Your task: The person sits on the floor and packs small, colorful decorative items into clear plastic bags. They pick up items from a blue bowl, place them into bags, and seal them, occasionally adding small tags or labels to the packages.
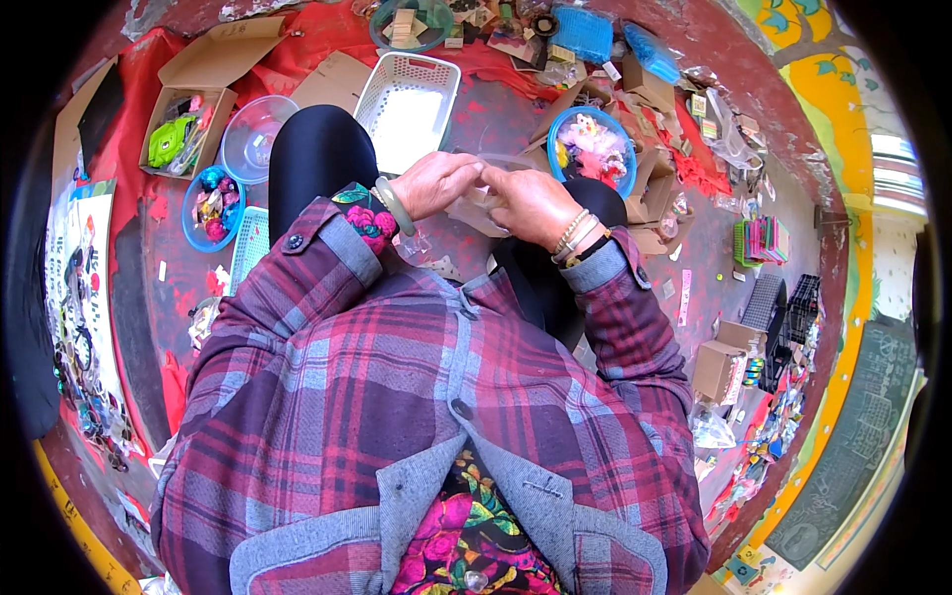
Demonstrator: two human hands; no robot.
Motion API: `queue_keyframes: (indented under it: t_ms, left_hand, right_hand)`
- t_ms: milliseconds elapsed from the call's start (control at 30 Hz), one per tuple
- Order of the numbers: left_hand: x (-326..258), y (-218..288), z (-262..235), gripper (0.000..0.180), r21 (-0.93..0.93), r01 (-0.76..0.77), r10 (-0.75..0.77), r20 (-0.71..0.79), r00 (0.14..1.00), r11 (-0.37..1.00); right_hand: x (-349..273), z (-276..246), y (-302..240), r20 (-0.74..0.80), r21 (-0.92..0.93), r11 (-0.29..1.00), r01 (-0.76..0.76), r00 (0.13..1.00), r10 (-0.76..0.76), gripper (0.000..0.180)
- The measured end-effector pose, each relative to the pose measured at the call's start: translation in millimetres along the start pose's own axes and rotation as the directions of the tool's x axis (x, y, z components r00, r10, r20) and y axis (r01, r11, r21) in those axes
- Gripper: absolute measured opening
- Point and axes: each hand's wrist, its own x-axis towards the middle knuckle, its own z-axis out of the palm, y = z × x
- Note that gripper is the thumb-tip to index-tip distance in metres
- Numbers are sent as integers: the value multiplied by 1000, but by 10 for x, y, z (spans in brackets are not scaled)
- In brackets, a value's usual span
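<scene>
My left hand (436,185) and my right hand (535,206) meet at the fingertips above the gap between my knees. Both are closed, with their fingers pinched together. Between and below them shows a see-through film that looks like a clear plastic bag (474,214); its exact outline is hard to make out. Just beyond my left hand stands a white perforated basket (451,99). To the right of my right hand, a blue-rimmed tub (627,171) holds pink, white and yellow fluffy pieces.
Left lie a cardboard box (220,124) with a green item, a clear bowl (230,149), a blue tub (188,230) of shiny pieces and a light blue basket (238,263). Farther off are blue baskets (583,35). Cardboard boxes (716,369) and a rack of pink cards (769,241) stand right.
</scene>
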Motion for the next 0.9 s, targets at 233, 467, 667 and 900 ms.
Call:
queue_keyframes:
  t_ms: [233,467,667,900]
  left_hand:
    - [-4,-10,47,39,-98,5,-5,10,1000,995]
    - [-9,24,76,37,-84,6,-2,42,999,996]
    - [18,-150,43,38,-120,108,-113,-36,993,987]
    - [26,-110,48,40,-368,176,-147,106,983,913]
  right_hand:
    - [32,-12,-101,187,-195,981,-3,981,41,23]
    - [109,109,-115,364,-237,971,31,929,59,25]
    - [-24,-89,9,-22,67,994,84,996,-83,44]
    - [-54,-62,8,126,-128,992,-3,992,19,30]
